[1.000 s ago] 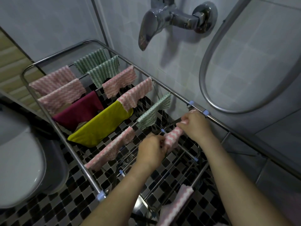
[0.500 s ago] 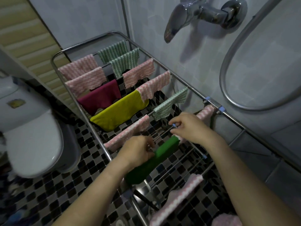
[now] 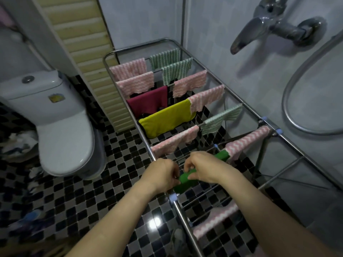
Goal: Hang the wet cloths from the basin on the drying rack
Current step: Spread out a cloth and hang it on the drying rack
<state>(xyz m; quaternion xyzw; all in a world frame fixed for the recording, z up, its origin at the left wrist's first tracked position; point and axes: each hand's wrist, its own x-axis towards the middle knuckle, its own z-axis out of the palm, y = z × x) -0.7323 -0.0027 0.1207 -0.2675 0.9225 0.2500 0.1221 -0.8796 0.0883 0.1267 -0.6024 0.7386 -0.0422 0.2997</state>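
A metal drying rack (image 3: 247, 109) stands along the tiled wall with several cloths over its rods: pink, green-striped, a maroon one (image 3: 148, 102) and a yellow one (image 3: 167, 120). A green cloth (image 3: 185, 180) lies over a near rod, next to a pink zigzag cloth (image 3: 246, 140). My left hand (image 3: 163, 173) and my right hand (image 3: 202, 168) both pinch the green cloth at its near end, close to the rack's left rail. Another pink cloth (image 3: 213, 221) hangs on a closer rod. The basin is out of view.
A white toilet (image 3: 61, 127) stands to the left on the black-and-white checkered floor (image 3: 104, 190). A chrome tap (image 3: 267, 28) and a shower hose (image 3: 289, 101) stick out from the wall on the right. A slatted panel (image 3: 89, 58) leans behind the rack.
A second ago both hands held a pink cloth at the rail by the wall. Since then a green cloth lies on the rod, and both hands have moved to its near-left end.
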